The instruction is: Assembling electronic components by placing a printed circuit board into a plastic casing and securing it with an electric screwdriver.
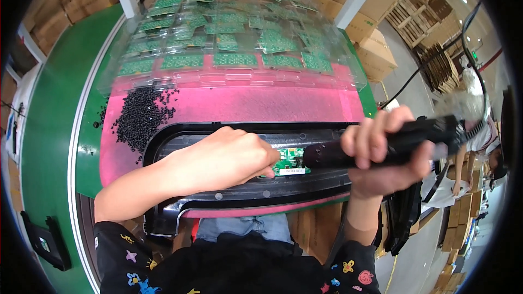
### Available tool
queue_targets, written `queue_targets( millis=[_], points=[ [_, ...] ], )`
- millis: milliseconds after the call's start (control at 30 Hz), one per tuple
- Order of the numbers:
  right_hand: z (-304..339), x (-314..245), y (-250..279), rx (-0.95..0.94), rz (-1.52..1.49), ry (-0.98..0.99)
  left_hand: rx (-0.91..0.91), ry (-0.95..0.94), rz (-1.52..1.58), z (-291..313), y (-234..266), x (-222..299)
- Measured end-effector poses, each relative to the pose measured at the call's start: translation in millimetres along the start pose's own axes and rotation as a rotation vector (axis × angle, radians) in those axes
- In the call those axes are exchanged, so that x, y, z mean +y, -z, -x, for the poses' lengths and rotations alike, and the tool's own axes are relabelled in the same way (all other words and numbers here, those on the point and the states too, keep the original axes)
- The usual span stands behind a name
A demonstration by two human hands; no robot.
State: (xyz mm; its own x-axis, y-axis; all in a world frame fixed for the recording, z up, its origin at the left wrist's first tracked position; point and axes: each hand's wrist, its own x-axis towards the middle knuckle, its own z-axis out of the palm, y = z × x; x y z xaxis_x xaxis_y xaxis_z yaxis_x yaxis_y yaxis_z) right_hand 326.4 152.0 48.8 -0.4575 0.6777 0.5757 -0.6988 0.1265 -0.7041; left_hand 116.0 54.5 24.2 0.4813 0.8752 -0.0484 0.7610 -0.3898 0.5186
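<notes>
A long black plastic housing with rounded corners lies across the bench in front of me. A small green circuit board with a white label strip sits inside it. My left hand has its fingers closed at the board's left end; the fingertips are partly hidden. In my right hand is a corded black electric screwdriver, held nearly level, its front end over the right part of the board. The bit's tip and any screw under it cannot be made out.
Clear plastic trays with several green boards stand beyond the pink mat. A heap of small black screw-like pieces lies left of the housing. Another black plastic part rests at lower left. Cardboard boxes stand around; a cable hangs at right.
</notes>
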Motion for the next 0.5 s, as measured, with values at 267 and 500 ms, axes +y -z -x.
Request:
queue_targets(
  millis=[267, 500],
  points=[
    [6, -24, -16, -0.026, -0.187, 0.083, 0.428, -0.311, 0.025, -2, 1, 5],
    [9, -24, -22, 0.027, -0.183, 0.097, 0.425, -0.386, 0.104, -4, -2, 1]
  ],
)
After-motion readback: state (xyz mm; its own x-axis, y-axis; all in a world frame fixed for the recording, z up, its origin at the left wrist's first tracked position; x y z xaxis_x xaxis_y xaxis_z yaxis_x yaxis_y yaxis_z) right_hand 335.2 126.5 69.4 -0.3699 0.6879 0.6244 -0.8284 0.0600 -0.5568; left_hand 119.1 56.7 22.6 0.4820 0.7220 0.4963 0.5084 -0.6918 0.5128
